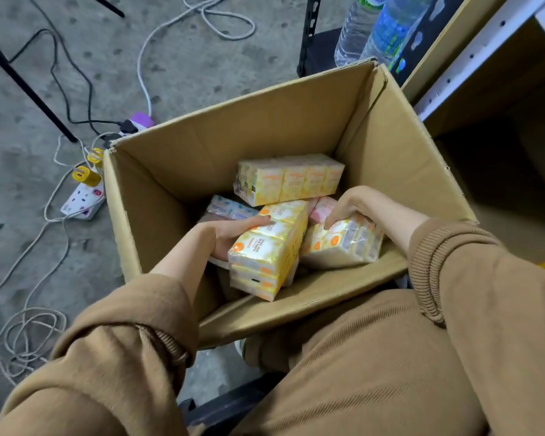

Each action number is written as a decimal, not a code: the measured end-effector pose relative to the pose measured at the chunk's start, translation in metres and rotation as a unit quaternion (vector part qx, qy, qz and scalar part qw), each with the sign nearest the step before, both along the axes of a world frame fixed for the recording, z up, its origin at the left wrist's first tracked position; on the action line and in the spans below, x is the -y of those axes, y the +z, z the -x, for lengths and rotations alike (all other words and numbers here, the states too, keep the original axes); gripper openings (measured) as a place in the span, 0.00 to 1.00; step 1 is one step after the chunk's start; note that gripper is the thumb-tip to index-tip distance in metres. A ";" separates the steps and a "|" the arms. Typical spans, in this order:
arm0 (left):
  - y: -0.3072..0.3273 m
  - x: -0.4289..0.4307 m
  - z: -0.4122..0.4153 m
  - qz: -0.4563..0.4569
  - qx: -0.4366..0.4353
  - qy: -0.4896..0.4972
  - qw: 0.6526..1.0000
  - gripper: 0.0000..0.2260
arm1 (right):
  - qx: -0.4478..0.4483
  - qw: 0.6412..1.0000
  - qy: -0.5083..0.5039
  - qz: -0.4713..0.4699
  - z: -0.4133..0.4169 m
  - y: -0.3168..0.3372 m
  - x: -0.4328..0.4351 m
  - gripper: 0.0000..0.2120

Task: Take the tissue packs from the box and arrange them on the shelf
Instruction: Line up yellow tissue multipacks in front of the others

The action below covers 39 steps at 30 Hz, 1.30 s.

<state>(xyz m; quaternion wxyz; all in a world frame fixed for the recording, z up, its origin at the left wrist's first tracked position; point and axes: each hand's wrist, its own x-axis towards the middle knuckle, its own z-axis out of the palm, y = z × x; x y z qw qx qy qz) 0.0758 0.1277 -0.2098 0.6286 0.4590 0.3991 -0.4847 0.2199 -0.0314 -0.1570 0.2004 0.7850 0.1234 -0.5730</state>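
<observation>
**A:** Head view, and both hands are down in the box (265, 121). The left hand (233, 236) grips a tilted yellow pack (265, 256), thumb across the top, fingers underneath.

**B:** And the right hand (353, 206), at three o'clock of it, curls its fingers over a second yellow pack (343, 243) lying against the near wall. Its thumb is hidden, so how firm that hold is I can't say.

**A:** To do this well, I'd lift each one straight up, clear of the cardboard rim, one pack per hand, squeezing the ends rather than the soft film.

**B:** Agreed, that wrap looks slippery. Then swing toward the shelf (472, 58), up at two o'clock of the box.

**A:** Look at them: glossy clear film over rows of small packets, yellow-and-white print, orange dots.

**B:** More to go, too: a third yellow pack (290, 179) at twelve o'clock, a blue pack (230, 209) at ten, a pink pack (324, 207) between the hands.
</observation>
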 end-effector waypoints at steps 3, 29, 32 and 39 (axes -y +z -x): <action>-0.001 0.005 0.001 -0.009 -0.010 0.037 0.999 0.17 | 0.001 1.000 -0.003 -0.003 -0.002 0.006 0.004 0.35; 0.038 -0.013 -0.031 -0.316 0.045 -0.348 0.882 0.30 | -0.029 0.974 0.206 0.085 0.024 0.001 -0.030 0.39; 0.032 -0.012 -0.029 -0.317 0.052 -0.346 0.882 0.31 | -0.003 0.983 0.170 0.073 0.027 -0.007 -0.026 0.43; 0.031 -0.004 -0.023 -0.333 0.067 -0.342 0.876 0.35 | 0.007 0.986 0.163 0.046 0.026 -0.005 -0.021 0.40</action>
